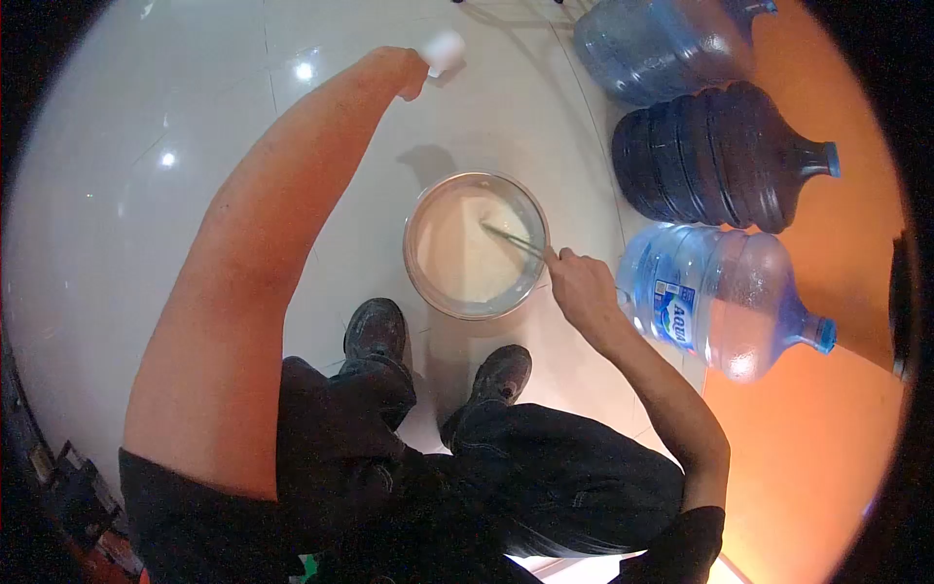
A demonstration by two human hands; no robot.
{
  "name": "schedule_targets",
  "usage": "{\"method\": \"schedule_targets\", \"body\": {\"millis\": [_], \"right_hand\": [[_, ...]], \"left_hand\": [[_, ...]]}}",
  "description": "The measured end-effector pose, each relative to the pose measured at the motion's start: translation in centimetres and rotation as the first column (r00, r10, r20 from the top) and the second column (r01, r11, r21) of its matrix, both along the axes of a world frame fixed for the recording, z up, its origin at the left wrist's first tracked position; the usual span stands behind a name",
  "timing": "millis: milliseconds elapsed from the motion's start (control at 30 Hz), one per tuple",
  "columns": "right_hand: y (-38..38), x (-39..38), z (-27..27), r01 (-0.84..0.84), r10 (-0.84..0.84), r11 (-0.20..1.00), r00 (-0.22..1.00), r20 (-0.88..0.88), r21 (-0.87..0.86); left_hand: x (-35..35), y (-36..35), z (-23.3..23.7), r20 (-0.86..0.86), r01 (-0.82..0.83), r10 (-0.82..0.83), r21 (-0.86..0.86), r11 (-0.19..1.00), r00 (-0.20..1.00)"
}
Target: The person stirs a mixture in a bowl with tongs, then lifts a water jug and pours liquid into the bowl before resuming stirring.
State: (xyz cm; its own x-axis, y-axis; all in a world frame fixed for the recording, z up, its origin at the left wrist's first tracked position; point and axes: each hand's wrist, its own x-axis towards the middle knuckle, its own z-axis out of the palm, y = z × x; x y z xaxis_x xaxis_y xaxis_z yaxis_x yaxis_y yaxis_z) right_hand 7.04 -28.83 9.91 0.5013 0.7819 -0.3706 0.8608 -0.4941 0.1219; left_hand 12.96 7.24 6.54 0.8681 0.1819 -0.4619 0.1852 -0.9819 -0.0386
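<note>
A round metal bowl (416, 275) stands on the floor in front of my feet, holding a pale cream-coloured liquid (462, 248). My right hand (584, 292) is closed at the bowl's right rim around the handle of a thin metal utensil (516, 239). Its far end dips into the liquid, so its head is hidden. Beyond the bowl, my left arm reaches far forward. At its end, my left hand (401, 70) is closed on a small white object (444, 53), blurred and cup-like, raised over the floor.
Several large water jugs lie on their sides at the right: a clear one (720, 292) with a blue label, a dark one (710, 158) and a bluish one (662, 49). An orange wall (798, 438) rises behind them. My shoes (376, 331) are close to the bowl on glossy white tiles (195, 107).
</note>
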Motion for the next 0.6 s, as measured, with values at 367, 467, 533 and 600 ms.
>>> {"method": "schedule_targets", "body": {"millis": [367, 467, 533, 600], "right_hand": [[-1.7, -3.0, 0.4, -0.046, 0.059, 0.998, 0.96, -0.275, 0.051], [-1.6, -3.1, 2.3, -0.051, 0.058, 0.998, 0.964, -0.258, 0.035], [-1.2, -3.0, 3.8, -0.044, 0.049, 0.999, 0.966, -0.253, 0.029], [-0.9, -2.7, 5.0, -0.033, 0.032, 0.999, 0.957, -0.288, 0.003]], "left_hand": [[0.6, 0.6, -0.8, 0.018, 0.042, -0.041, -0.021, 0.999, 0.999], [0.3, 0.4, 0.1, 0.018, 0.045, -0.045, -0.005, 0.999, 0.999], [0.1, 0.5, 0.2, 0.02, 0.039, -0.039, 0.004, 0.999, 0.999], [0.1, 0.7, 0.0, 0.032, 0.011, -0.01, -0.017, 1.0, 0.999]]}}
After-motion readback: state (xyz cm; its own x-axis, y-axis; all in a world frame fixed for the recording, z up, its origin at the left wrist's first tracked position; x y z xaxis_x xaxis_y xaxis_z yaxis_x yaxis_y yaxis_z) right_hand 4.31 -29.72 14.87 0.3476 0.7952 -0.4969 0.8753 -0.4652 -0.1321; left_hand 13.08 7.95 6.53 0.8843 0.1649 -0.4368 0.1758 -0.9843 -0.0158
